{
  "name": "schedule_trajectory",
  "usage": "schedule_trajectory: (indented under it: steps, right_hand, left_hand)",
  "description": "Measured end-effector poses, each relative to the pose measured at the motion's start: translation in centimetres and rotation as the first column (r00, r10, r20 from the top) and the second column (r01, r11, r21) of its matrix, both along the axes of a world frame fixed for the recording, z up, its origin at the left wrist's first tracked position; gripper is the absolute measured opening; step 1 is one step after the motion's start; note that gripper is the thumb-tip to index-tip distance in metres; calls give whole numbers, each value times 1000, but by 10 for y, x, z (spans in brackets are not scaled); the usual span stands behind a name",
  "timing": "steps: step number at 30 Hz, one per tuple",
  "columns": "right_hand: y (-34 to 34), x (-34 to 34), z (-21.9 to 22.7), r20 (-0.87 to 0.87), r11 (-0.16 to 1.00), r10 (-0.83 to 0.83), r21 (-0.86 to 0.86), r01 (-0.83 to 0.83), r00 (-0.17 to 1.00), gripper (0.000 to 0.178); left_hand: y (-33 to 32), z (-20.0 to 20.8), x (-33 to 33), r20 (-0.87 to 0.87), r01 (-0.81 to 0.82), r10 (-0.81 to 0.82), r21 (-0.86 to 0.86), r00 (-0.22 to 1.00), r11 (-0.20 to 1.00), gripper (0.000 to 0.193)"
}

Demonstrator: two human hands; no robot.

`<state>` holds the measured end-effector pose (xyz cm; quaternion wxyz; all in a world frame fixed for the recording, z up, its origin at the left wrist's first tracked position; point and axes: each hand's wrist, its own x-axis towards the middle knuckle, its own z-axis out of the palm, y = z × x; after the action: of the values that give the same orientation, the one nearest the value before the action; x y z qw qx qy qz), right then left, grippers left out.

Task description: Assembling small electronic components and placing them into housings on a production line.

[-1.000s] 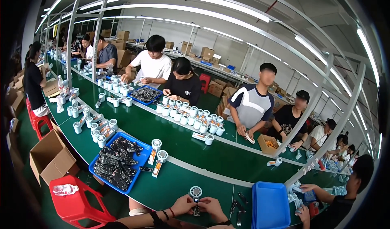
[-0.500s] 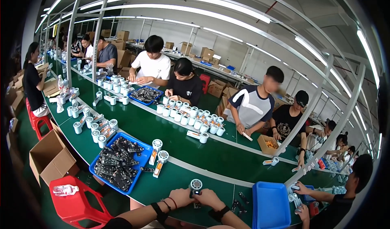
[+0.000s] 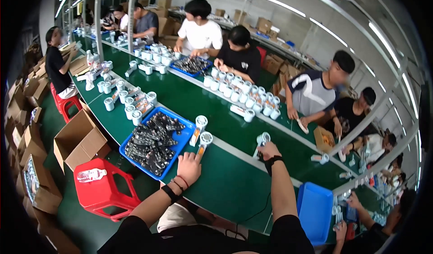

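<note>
My right hand [image 3: 270, 151] is closed on a light-blue round-headed device [image 3: 263, 139], over the green conveyor strip beyond the metal rail. Its handle is partly hidden by my fingers. My left hand [image 3: 188, 167] has its fingers stretched out at the lower end of another round-headed device [image 3: 205, 139], which has an orange part in its handle. A similar device [image 3: 201, 121] stands just behind that one. Left of them, a blue tray [image 3: 186, 142] holds a heap of black, narrow parts [image 3: 151, 143].
Stacked blue trays [image 3: 315, 211] stand at right beside a co-worker's arms. A red stool [image 3: 97, 188] with a plastic bottle [image 3: 91, 175] and an open carton [image 3: 81, 139] are at left. Across the belt, co-workers sit behind rows of light-blue devices [image 3: 243, 91].
My hands were together on one device near the front edge. Now they are apart: the right has carried a device forward to the belt, the left has moved to the devices beside the tray.
</note>
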<state>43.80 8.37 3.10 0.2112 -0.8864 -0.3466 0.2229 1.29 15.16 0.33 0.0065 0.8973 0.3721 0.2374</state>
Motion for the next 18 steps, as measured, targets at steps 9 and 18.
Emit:
schedule_trajectory:
  steps: [9,18]
  right_hand:
    - [-297,-102,118,353,985,-134,154,84,926,50]
    - [-337,-165,36,288,971,-234,114,209,929,56]
  left_hand:
    - [15,30,3,77,156,-136,-396,988,905,38]
    - [-131,32,47,151,406,-395,-575,906,711,41]
